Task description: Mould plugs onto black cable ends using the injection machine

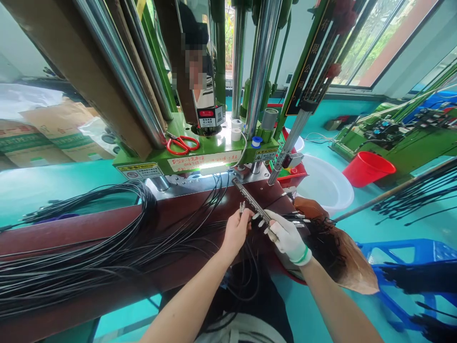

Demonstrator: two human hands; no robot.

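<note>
My right hand [288,238], in a white glove with a green cuff, is closed around the near end of a long, narrow metal mold bar [250,200]. The bar's far end reaches toward the metal bed of a green press [200,143]. Bare and pinched, my left hand [237,229] grips a black cable whose small metal connector [242,206] sticks up above the fingers. It is close to the bar's left side. Several black cables [178,228] lie across the reddish-brown table, some running up to the press. Looped cable [246,281] hangs below my left hand.
Red-handled scissors [183,145] and a blue-and-white tape roll [256,141] lie on the press ledge. A brown bag [353,262] with black scraps stands right, near a white tub [321,183], a red bucket [369,167] and a blue stool [403,252]. Cartons [60,128] are at left.
</note>
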